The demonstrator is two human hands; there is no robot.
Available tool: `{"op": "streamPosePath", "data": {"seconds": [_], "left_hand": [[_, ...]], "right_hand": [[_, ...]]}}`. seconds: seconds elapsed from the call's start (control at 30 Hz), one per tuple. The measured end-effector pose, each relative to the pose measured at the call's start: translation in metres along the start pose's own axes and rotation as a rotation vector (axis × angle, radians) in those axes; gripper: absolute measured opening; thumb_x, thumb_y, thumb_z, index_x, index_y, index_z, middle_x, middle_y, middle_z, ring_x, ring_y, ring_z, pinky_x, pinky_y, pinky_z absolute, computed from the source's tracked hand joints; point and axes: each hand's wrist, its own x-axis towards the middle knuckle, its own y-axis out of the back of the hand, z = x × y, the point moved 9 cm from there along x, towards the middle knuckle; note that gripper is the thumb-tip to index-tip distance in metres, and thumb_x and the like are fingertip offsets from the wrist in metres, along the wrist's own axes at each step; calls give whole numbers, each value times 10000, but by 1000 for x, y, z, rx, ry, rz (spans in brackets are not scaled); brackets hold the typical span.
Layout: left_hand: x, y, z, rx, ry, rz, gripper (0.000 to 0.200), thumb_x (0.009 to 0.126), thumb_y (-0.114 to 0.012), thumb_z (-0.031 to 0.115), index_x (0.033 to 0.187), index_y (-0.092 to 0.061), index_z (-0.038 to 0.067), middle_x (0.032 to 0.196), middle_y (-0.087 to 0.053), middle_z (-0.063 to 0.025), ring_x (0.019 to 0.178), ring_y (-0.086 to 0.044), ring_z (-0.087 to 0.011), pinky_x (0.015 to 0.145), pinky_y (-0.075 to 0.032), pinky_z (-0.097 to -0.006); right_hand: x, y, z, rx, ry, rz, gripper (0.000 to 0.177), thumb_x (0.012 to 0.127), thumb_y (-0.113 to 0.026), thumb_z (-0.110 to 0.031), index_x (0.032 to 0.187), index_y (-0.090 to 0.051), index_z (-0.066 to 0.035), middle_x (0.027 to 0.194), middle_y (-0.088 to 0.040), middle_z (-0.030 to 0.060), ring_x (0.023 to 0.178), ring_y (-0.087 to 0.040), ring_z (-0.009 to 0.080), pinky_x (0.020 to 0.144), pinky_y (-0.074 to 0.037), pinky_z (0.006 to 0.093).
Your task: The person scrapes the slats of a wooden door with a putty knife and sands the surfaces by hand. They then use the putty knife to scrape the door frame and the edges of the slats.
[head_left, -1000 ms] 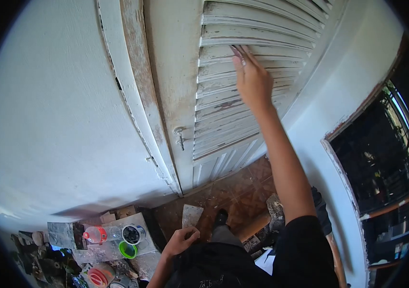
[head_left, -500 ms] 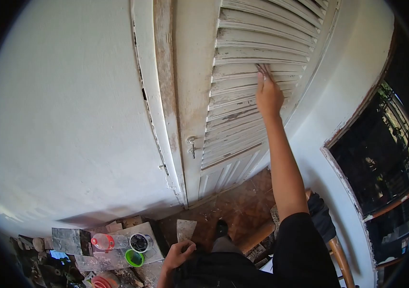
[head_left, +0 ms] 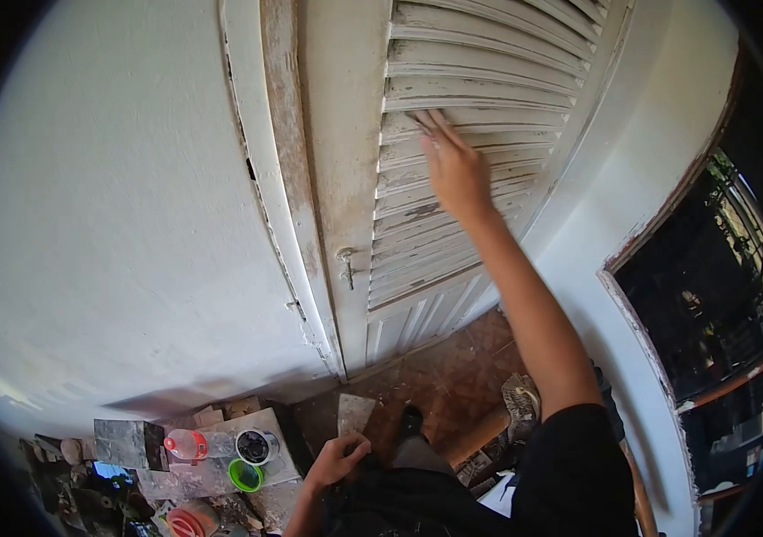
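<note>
My right hand [head_left: 460, 174] is raised to the white louvred door [head_left: 339, 161]. Its fingers are pressed together against an upper slat [head_left: 480, 121], near the slat's left end. Between the fingertips is a thin, dark-edged flat piece [head_left: 419, 122], too small to tell its kind. Low by my body, my left hand [head_left: 337, 458] is curled closed. From it a pale, smeared, flat plate [head_left: 356, 413] sticks up, shaped like a putty spreader; the gripped end is hidden by the fingers. Paint on the slats is worn, with brownish patches.
Left of my feet, a cluttered surface holds a bottle with a red label [head_left: 186, 444], a tub with dark contents [head_left: 257, 447], a green cup [head_left: 245, 475] and a red-lidded container [head_left: 192, 520]. A door handle [head_left: 347, 267] juts out. A wooden chair [head_left: 643, 501] stands right, below a window [head_left: 708, 295].
My right hand has slid left along the slats with the thin piece. My left hand and the flat plate have risen slightly together. The view has shifted a little.
</note>
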Motion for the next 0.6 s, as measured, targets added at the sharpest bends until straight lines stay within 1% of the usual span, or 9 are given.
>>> {"op": "streamPosePath", "data": {"seconds": [0.07, 0.2, 0.23, 0.27, 0.33, 0.47, 0.53, 0.57, 0.6], "left_hand": [[3, -11, 5, -26, 83, -51, 210, 968, -639, 189, 998, -674, -16, 873, -695, -108, 839, -652, -161, 793, -508, -306], [17, -32, 8, -4, 119, -161, 219, 972, -634, 202, 1019, -678, -7, 884, -695, -117, 839, -654, -172, 795, -508, -324], [21, -40, 6, -6, 120, -160, 219, 972, -634, 202, 1019, -678, -7, 884, -695, -117, 839, -654, -172, 795, -508, -324], [26, -46, 7, -7, 65, -162, 224, 975, -630, 210, 1028, -678, -3, 888, -695, -122, 833, -651, -171, 794, -506, -329], [36, -50, 19, 8, 8, -166, 229, 977, -626, 217, 1036, -678, 2, 891, -695, -127, 827, -647, -169, 793, -505, -334], [46, -58, 40, 48, 30, -283, 232, 980, -621, 221, 1049, -673, 5, 888, -701, -124, 844, -665, -166, 807, -505, -332], [49, -55, 43, 49, 26, -244, 219, 975, -634, 198, 1049, -679, -3, 943, -712, -124, 882, -668, -186, 837, -506, -322], [49, -57, 40, 45, 27, -244, 219, 975, -634, 198, 1049, -679, -3, 943, -712, -124, 882, -668, -186, 837, -506, -322], [52, -55, 36, 30, 24, -211, 224, 975, -637, 202, 1046, -677, -6, 939, -709, -118, 881, -663, -178, 833, -505, -320]], "right_hand": [[-2, -3, 46, -69, -23, -199, 260, 1005, -539, -258, 1182, -688, -139, 1221, -684, 101, 911, -716, 319, 728, -594, 405], [2, -1, 64, -224, -176, -25, 251, 991, -556, -243, 1183, -688, -151, 1248, -675, 48, 902, -717, 309, 686, -597, 405], [3, -7, 39, -105, -118, -145, 256, 991, -555, -252, 1190, -681, -150, 1261, -671, 45, 916, -718, 296, 682, -603, 390], [-1, -7, 16, -104, -120, -145, 256, 991, -555, -252, 1190, -681, -150, 1261, -671, 45, 916, -718, 296, 682, -603, 390], [-3, 3, -36, 25, 76, -7, 249, 993, -551, -249, 1186, -677, -156, 1257, -673, 47, 859, -727, 290, 636, -597, 371], [5, -2, 4, 6, -18, -127, 244, 989, -556, -245, 1176, -675, -144, 1277, -663, 50, 796, -734, 282, 599, -594, 349], [-2, -8, 3, -27, -109, -53, 233, 979, -579, -255, 1160, -681, -151, 1299, -652, 43, 746, -736, 266, 560, -585, 348], [-6, -7, -21, 90, -61, -79, 222, 968, -600, -256, 1155, -690, -177, 1318, -644, 27, 712, -730, 250, 552, -580, 351], [-9, -3, -41, 59, 41, 135, 215, 960, -612, -246, 1154, -696, -209, 1296, -658, -2, 646, -707, 238, 525, -562, 354]]}}
